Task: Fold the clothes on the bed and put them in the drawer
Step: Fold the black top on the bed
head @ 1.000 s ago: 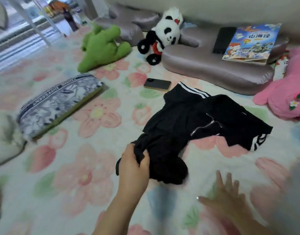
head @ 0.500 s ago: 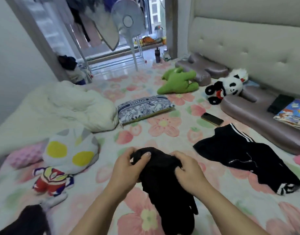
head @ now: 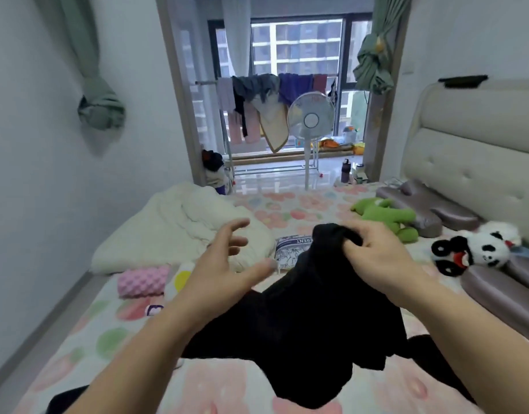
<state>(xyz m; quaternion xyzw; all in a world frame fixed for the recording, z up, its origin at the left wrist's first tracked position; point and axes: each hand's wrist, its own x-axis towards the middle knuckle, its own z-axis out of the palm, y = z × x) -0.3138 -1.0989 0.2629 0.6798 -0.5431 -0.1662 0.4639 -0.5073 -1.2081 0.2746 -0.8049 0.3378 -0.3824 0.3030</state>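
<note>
Here, my right hand [head: 373,258] is closed around a bunched top edge of the black garment [head: 311,324], fingers curled over the fabric and lifting it above the bed [head: 114,330]. The rest of the garment hangs down from that pinch, spreading wide below my wrists and draping toward the flowered sheet. My left hand [head: 224,264] is open, fingers spread and thumb out, just beside the cloth but holding nothing; its fingertips are blurred.

Behind the raised cloth, a patterned pouch [head: 290,249] with printed lettering peeks out between my hands. To the left lie a rumpled white duvet [head: 179,225] and a pink textured roll [head: 142,280] near the bed's edge. On the right, a green plush toy [head: 388,215] lies on the sheet near grey-mauve pillows [head: 436,210], and a panda plush [head: 478,249] rests against another pillow below the padded headboard [head: 478,165]. A second dark piece of clothing [head: 66,398] shows at the lower left corner, partly cut off by my forearm.

Past the foot of the bed, a standing fan [head: 310,119] stands in the balcony doorway in front of a drying rack [head: 266,97] hung with laundry, with knotted green curtains [head: 100,107] on either side.
</note>
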